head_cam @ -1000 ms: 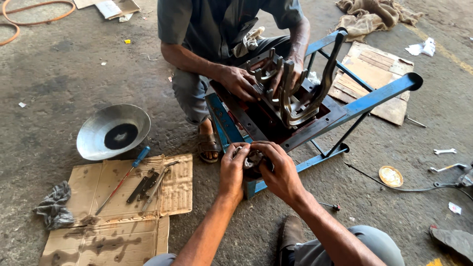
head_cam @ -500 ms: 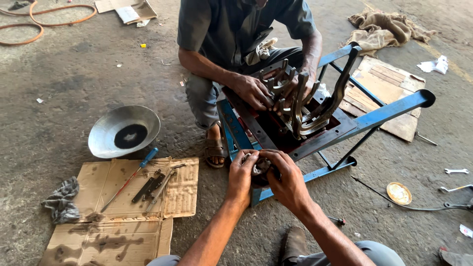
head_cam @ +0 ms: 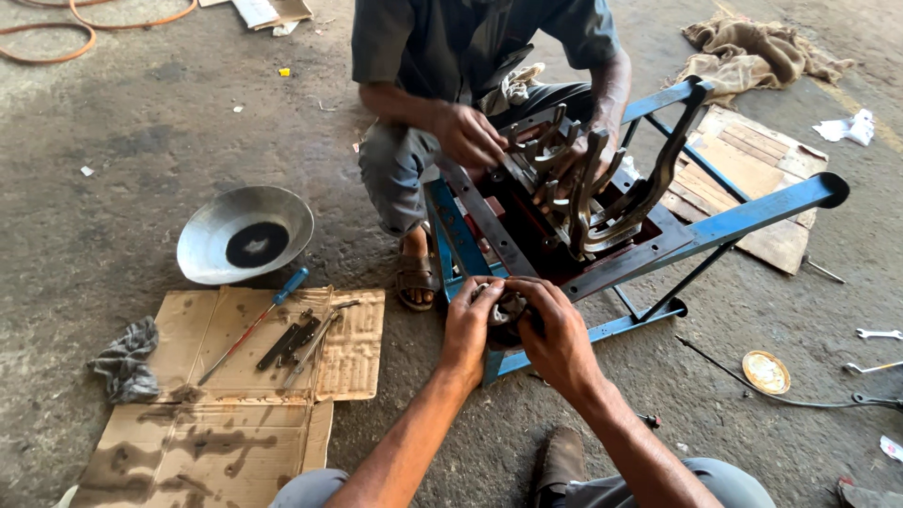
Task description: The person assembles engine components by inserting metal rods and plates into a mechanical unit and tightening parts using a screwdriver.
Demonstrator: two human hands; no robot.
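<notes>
My left hand (head_cam: 470, 329) and my right hand (head_cam: 557, 334) both grip a small greasy metal part (head_cam: 509, 308) at the near corner of a blue metal frame (head_cam: 752, 218) lying on the floor. The part is mostly hidden by my fingers. Inside the frame sits a dark machine assembly with curved metal forks (head_cam: 585, 202). Across from me crouches another person, whose two hands (head_cam: 470, 134) hold the top of that assembly.
Left of me lie flattened cardboard sheets (head_cam: 348, 353) with a blue-handled screwdriver (head_cam: 254, 325) and several dark tools (head_cam: 296, 341). A grey metal bowl (head_cam: 212, 230) and a rag (head_cam: 124, 362) are nearby. At right are a round lid (head_cam: 766, 371), wrenches (head_cam: 879, 334) and a cable.
My view has shifted slightly, so the frame sits more central. My hands stay on the small part, fingers a little tighter around it. The other person's hands remain on the assembly.
</notes>
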